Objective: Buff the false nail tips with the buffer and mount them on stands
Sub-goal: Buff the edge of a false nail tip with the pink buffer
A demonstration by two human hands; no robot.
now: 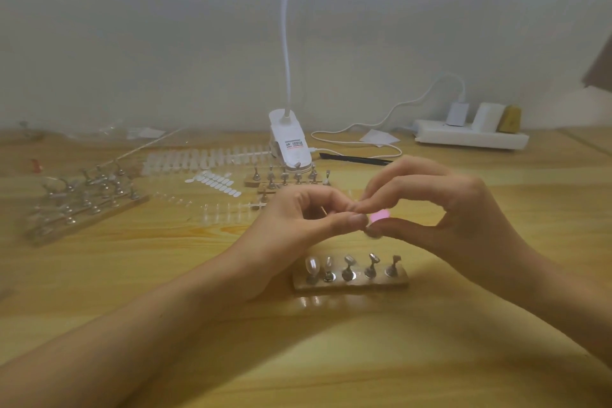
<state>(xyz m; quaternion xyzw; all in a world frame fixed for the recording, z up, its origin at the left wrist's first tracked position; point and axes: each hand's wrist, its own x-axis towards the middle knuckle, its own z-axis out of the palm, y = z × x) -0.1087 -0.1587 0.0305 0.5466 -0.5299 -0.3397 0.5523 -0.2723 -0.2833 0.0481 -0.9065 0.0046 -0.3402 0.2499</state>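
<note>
My left hand (299,219) and my right hand (430,205) meet above the table's middle, fingertips touching. My right hand pinches a small pink buffer (380,216) between thumb and fingers. My left thumb and fingers are pinched together against it; the nail tip between them is hidden. Just below the hands lies a wooden bar (351,282) with several metal stands. Its leftmost stand carries a clear nail tip (312,265); the others are bare.
A white clip lamp (289,146) stands behind the hands. Strips of clear nail tips (205,159), adhesive tabs (215,180) and more stand bars (82,195) lie at the left and centre. A power strip (470,136) and a black tool (357,159) sit at the back right.
</note>
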